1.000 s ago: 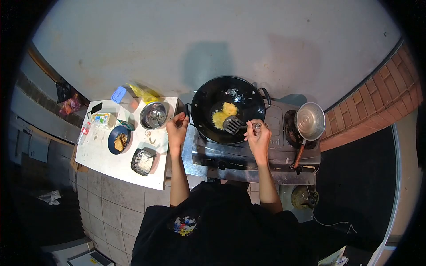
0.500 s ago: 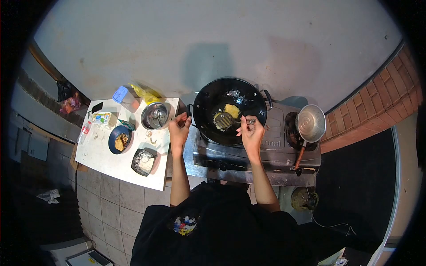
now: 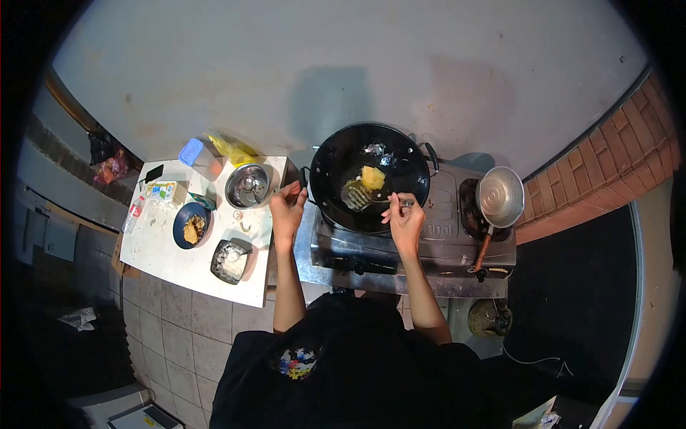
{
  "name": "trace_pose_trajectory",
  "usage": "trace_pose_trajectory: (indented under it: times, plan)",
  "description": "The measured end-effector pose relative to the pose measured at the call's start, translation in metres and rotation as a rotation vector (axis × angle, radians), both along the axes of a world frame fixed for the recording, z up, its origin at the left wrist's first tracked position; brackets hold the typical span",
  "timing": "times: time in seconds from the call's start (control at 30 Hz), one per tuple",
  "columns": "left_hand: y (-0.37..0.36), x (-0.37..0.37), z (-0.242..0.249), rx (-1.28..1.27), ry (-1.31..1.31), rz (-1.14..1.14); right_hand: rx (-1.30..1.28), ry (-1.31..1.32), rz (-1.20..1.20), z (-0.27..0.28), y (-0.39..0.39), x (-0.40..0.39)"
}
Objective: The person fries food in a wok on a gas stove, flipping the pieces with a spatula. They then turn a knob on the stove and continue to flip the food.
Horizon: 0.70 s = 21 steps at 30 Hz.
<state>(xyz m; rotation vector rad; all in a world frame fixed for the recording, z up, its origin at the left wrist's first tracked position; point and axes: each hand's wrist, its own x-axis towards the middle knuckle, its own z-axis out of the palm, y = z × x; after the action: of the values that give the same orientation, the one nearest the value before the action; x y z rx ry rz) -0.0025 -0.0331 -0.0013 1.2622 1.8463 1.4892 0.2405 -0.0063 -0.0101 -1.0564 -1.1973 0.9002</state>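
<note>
My right hand (image 3: 406, 218) is closed around the handle of a slotted spatula (image 3: 356, 196), whose metal head lies inside a black wok (image 3: 336, 154). Just beyond the spatula head, touching or nearly touching it, a golden fried piece of food (image 3: 372, 177) rests in the wok. At the wok's left side, my left hand (image 3: 287, 213) pinches the loop handle (image 3: 305, 176). The wok sits on the left part of a metal gas stove (image 3: 436, 247).
On the white table (image 3: 164, 261) at left are a steel bowl (image 3: 248, 186), a dark bowl of fried food (image 3: 191, 226), a square dish of white powder (image 3: 230, 262) and a blue-lidded container (image 3: 200, 159). A saucepan (image 3: 500, 196) occupies the right burner. A wall (image 3: 236, 71) rises behind.
The spatula head has slid slightly left and down in the wok, and its slots now look tilted differently. My left hand stays at the wok handle.
</note>
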Motion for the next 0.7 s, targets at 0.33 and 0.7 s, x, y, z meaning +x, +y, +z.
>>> trace_pose_trajectory:
  times: [0.33, 0.7]
  plan:
    - [0.001, 0.0, -0.004, 0.007, 0.011, 0.004, -0.049, -0.02, 0.009, -0.005, -0.005, 0.005]
    - [0.002, 0.0, -0.008, 0.031, 0.008, -0.004, -0.051, -0.022, 0.019, -0.005, -0.003, 0.006]
